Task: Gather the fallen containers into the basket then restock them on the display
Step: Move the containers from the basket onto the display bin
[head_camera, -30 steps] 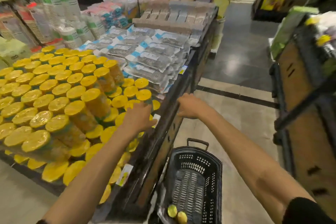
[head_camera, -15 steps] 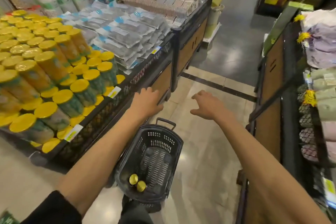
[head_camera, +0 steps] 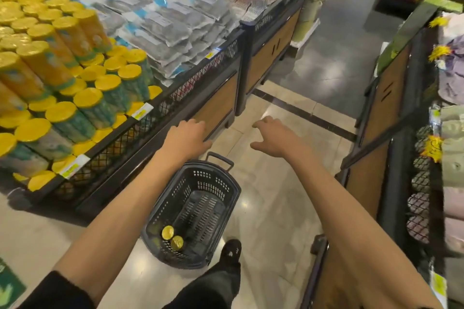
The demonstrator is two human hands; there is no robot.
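containers (head_camera: pixel 172 237), two with gold-yellow lids, lie at the near end of the dark basket (head_camera: pixel 226 198) on the floor, between the person's forearms. many more yellow-lidded containers are stacked on the display (head_camera: pixel 175 108) to the left. the left hand (head_camera: pixel 187 136) hangs over the display's front edge, fingers spread, holding nothing. the right hand (head_camera: pixel 273 138) hovers above the floor, fingers apart and curled, also empty.
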